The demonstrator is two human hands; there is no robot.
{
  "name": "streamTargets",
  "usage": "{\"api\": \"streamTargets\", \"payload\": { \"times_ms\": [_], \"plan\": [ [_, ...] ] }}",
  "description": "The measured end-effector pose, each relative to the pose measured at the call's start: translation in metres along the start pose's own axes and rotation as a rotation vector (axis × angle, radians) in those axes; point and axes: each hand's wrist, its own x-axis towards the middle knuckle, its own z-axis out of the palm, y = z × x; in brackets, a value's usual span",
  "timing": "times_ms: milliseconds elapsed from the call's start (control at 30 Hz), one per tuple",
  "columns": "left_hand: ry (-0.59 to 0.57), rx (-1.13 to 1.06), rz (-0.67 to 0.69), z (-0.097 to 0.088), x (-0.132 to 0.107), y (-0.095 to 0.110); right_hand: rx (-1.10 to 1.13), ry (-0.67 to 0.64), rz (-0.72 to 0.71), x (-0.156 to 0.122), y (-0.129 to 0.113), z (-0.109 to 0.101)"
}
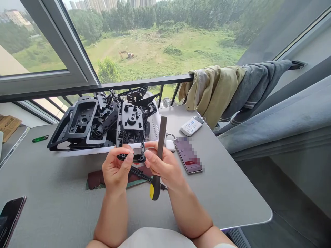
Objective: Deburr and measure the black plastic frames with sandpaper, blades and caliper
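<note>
My left hand [117,168] pinches the lower end of a black moulded plastic part [130,120], which stands upright in front of me. My right hand [162,163] grips a flat steel file [161,137] with its blade pointing up, and its fingers rest against the plastic part's lower right side. The file's yellow and black handle [155,187] sticks out below that fist. Under my hands lie a dark sheet of sandpaper [95,181] and a black ruler-like tool [141,174], partly hidden by my hands.
A white basket [155,124] heaped with black plastic parts [82,120] stands on the grey table [207,193]. A smartphone [187,155], white power bank [191,126], green lighter [40,138] and another phone [9,220] lie around. A railing [129,83] with a draped jacket [212,91] runs behind.
</note>
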Motion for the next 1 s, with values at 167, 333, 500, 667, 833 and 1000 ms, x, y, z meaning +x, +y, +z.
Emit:
{"api": "streamTargets", "payload": {
  "times_ms": [167, 333, 500, 667, 833, 1000],
  "plan": [
    [-0.109, -0.086, -0.034, 0.002, -0.003, 0.002, -0.006, -0.025, -0.024, 0.001, 0.003, 0.003],
    [-0.073, -0.083, -0.023, 0.003, -0.002, -0.001, -0.091, -0.022, -0.052, 0.002, 0.006, 0.003],
    [0.095, -0.078, 0.093, 0.007, 0.0, -0.005, -0.28, -0.14, -0.142, -0.003, 0.004, -0.011],
    [0.226, 0.013, 0.155, 0.007, 0.001, -0.006, -0.613, -0.207, -0.174, -0.011, -0.01, -0.021],
    [0.294, 0.223, 0.227, -0.001, -0.003, -0.013, -0.817, -0.123, -0.224, -0.014, -0.018, -0.021],
    [0.305, 0.345, 0.295, -0.006, -0.004, -0.018, -0.974, -0.099, -0.274, -0.013, -0.013, -0.019]
  ]
}}
